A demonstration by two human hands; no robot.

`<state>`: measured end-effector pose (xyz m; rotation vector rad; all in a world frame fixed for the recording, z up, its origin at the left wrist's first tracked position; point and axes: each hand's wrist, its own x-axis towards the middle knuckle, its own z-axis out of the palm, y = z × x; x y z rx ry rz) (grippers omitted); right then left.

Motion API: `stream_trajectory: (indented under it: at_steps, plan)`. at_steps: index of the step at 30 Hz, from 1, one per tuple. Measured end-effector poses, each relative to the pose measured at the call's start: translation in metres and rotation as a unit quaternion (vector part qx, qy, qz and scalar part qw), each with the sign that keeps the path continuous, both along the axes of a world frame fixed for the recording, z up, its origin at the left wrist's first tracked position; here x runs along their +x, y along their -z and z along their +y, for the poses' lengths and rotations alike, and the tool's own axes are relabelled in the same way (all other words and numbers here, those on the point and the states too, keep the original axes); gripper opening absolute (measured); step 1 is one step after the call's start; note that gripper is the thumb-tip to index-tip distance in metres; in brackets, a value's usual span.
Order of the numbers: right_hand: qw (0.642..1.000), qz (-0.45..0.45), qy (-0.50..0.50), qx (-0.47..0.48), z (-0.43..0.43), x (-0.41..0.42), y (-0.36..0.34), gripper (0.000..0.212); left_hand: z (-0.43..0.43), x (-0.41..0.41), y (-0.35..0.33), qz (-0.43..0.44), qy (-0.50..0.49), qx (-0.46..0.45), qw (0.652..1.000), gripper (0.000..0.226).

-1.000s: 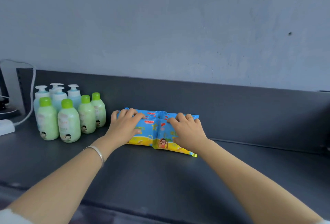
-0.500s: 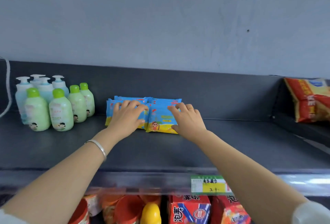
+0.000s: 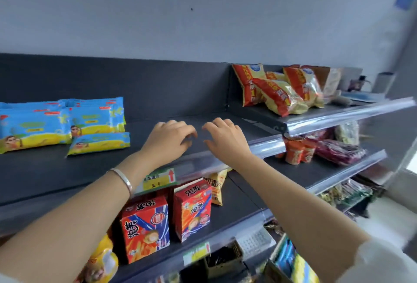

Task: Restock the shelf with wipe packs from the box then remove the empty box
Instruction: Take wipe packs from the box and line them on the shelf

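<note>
Blue and yellow wipe packs (image 3: 61,122) lie stacked on the dark top shelf (image 3: 171,93) at the left, with one pack (image 3: 99,142) flat in front of the stacks. My left hand (image 3: 169,139) and my right hand (image 3: 223,138) hover side by side over the shelf's front edge, well right of the packs. Both hold nothing, with fingers curled and apart. At the bottom right, the edge of what may be the cardboard box (image 3: 279,269) holds blue and yellow packs (image 3: 293,264); it is blurred.
Orange and yellow snack bags (image 3: 277,88) fill the adjoining top shelf on the right. Red boxes (image 3: 167,217) stand on the shelf below, under a price tag (image 3: 158,179). Cup noodles (image 3: 297,150) and dark packets sit lower right. A silver bangle (image 3: 121,179) is on my left wrist.
Both hands have let go of the wipe packs and drawn back to the right. The view has swung right, so the packs now sit at the left and the bottles are out of view.
</note>
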<state>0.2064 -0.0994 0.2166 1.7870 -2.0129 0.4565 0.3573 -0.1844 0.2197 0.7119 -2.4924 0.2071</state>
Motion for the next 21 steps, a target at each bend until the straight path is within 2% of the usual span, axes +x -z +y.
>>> stream_trajectory:
  at_steps: [6, 10, 13, 21]
  plan:
    - [0.997, -0.026, 0.077, 0.005, 0.091, -0.105, 0.028, 0.035, 0.061, -0.108, 0.016, -0.008, 0.075, -0.004, 0.997, 0.024]
    - [0.989, -0.045, 0.128, 0.05, 0.156, -0.175, 0.063, 0.034, 0.113, -0.177, 0.051, -0.027, 0.111, 0.004, 0.993, 0.023]
    - [0.981, -0.07, 0.153, 0.097, 0.198, -0.222, 0.102, 0.035, 0.148, -0.221, 0.09, -0.094, 0.121, 0.021, 0.988, 0.025]
    - [0.937, -0.161, 0.189, 0.246, 0.268, -0.291, 0.208, 0.035, 0.2, -0.284, 0.188, -0.244, 0.1, 0.162, 0.951, 0.026]
